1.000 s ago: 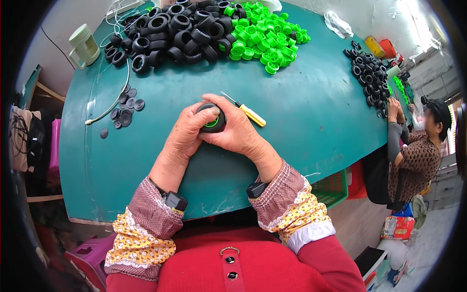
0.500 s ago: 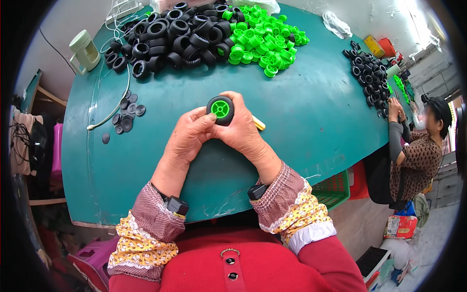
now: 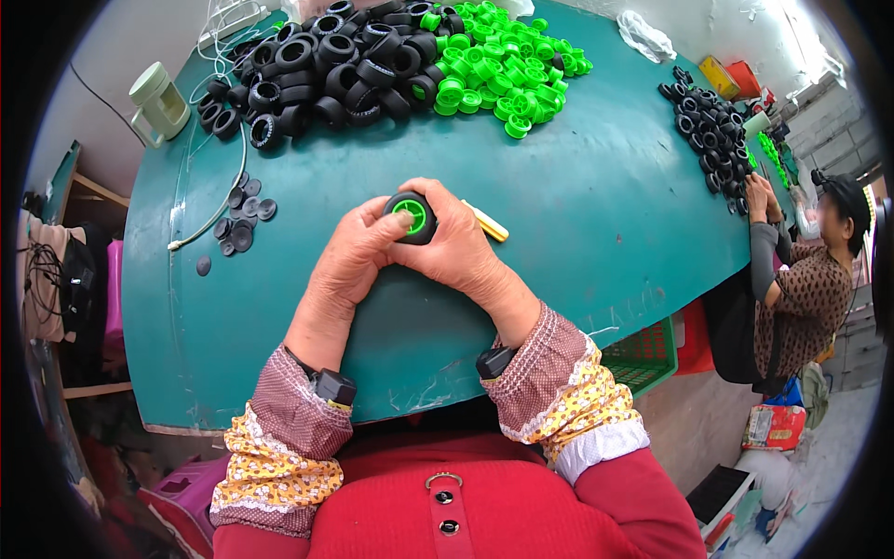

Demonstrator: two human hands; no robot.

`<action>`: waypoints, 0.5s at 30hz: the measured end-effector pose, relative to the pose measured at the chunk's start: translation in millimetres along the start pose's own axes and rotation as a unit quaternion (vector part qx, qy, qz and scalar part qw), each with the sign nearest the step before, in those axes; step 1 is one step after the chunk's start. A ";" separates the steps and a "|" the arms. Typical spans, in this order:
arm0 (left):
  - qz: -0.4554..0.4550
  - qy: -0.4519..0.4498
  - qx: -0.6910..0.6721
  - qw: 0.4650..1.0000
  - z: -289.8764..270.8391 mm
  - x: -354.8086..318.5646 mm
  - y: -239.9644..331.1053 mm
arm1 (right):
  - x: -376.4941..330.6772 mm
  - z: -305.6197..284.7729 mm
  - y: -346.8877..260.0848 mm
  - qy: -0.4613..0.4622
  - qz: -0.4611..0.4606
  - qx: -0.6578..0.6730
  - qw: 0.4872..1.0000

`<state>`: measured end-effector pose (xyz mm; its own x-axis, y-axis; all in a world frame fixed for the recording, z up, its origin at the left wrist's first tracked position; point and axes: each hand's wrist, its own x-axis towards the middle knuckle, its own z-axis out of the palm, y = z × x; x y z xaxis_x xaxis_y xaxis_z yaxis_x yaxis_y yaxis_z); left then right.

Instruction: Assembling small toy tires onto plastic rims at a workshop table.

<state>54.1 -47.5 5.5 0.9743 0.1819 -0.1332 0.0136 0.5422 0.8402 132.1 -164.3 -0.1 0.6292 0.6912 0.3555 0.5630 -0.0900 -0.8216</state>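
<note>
Between my two hands, above the middle of the table, is a small toy wheel [image 3: 410, 218]: a black tyre round a green spoked rim. My left hand [image 3: 358, 244] grips it from the left, its thumb pressed on the green rim. From the right, my right hand [image 3: 453, 238] wraps round the tyre's side, with the index finger over its top. A yellow-handled tool [image 3: 488, 223] lies on the table just beyond my right hand, partly hidden by it.
At the far side, a heap of black tyres [image 3: 321, 74] adjoins a pile of green rims [image 3: 503, 70]. Black discs [image 3: 241, 238] and a white cable [image 3: 212, 233] lie at left, near a lidded mug [image 3: 158, 104]. A co-worker [image 3: 805, 279] handles tyres at the right edge.
The wheel has shifted slightly left and turned, its green face pointing more to the right. My left thumb has moved onto the rim's face. More of the yellow tool shows.
</note>
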 end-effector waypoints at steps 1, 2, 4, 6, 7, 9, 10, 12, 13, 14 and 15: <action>-0.003 -0.015 -0.003 1.000 -0.7 1.4 -4.4 | -0.5 0.7 -2.2 -0.001 -0.014 -0.007 1.000; -0.007 -0.030 -0.006 1.000 -0.7 1.9 -6.9 | -0.8 1.5 -3.8 -0.003 -0.015 -0.005 1.000; -0.010 -0.036 -0.020 0.999 0.0 0.7 -8.8 | -1.4 3.6 -4.6 0.007 -0.041 -0.035 0.998; -0.004 -0.028 -0.042 0.999 -0.5 0.5 -10.3 | -1.0 6.4 -3.6 0.008 -0.048 -0.030 0.998; -0.004 -0.027 -0.041 0.999 1.0 0.0 -9.1 | -0.5 6.7 -4.0 0.011 -0.056 -0.021 0.998; 0.005 0.003 -0.033 0.999 3.9 -0.6 -6.8 | 1.0 5.9 -5.9 0.013 -0.090 0.001 0.996; 0.004 0.003 -0.032 0.999 3.8 -0.4 -6.8 | 2.0 5.5 -6.0 0.016 -0.126 0.021 0.992; 0.013 0.008 0.012 1.000 3.5 -0.1 -6.9 | 1.9 5.0 -4.7 0.018 -0.129 0.008 0.991; 0.013 0.008 0.012 1.000 5.2 -0.6 -5.2 | 1.3 5.1 -5.0 0.019 -0.133 -0.005 0.991; 0.016 0.009 0.021 1.000 7.9 -1.0 -2.9 | 1.0 5.5 -5.1 0.019 -0.133 -0.005 0.991; 0.019 0.010 0.029 0.999 9.9 -1.3 -1.3 | 0.8 6.0 -4.7 0.037 -0.144 -0.005 0.989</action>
<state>55.0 -56.5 9.8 0.9696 0.2185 -0.1105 -0.0098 0.4856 0.8741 126.7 -159.0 1.4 0.4796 0.6341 0.6065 0.7299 0.0953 -0.6768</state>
